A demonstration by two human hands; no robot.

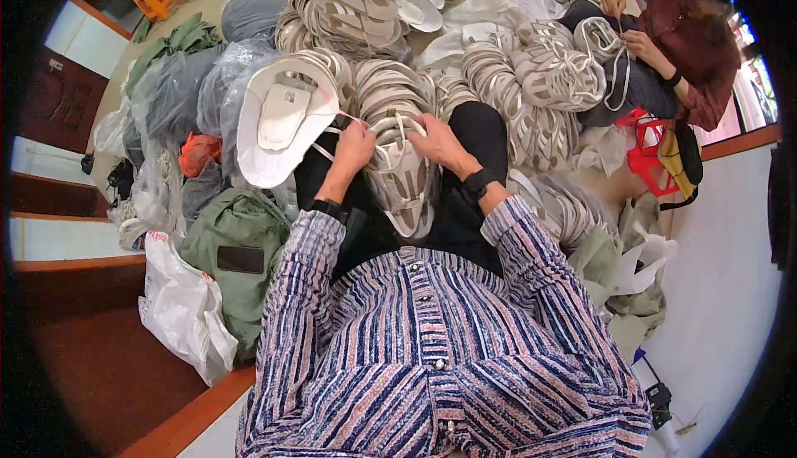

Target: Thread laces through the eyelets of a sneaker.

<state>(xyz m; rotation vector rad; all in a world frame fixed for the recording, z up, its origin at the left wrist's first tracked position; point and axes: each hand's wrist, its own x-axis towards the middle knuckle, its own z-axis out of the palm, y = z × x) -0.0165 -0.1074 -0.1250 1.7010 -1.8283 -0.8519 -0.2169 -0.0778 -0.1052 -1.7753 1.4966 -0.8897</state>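
Observation:
Between my knees rests a beige and white shoe upper [401, 177], toe toward me, with white lace across its opening. My left hand [355, 149] is closed at the upper's left edge, and a thin pink strand [345, 114] runs out from its fingertips. My right hand [444, 143] grips the right edge of the upper near the lace, thumb and fingers closed. Just left of my left hand, another upper [282, 118] lies with its white inside and insole showing. Beyond my hands a row of nested uppers [390, 85] reaches away from me.
Piles of uppers [344, 6] stand ahead, with more stacks [535, 114] to the right. Plastic-wrapped bundles [166, 93], a green bag [237, 242] and a white plastic bag [187, 309] lie left. At far right a co-worker [685, 43] handles a laced upper [599, 39] beside a red stool [643, 155].

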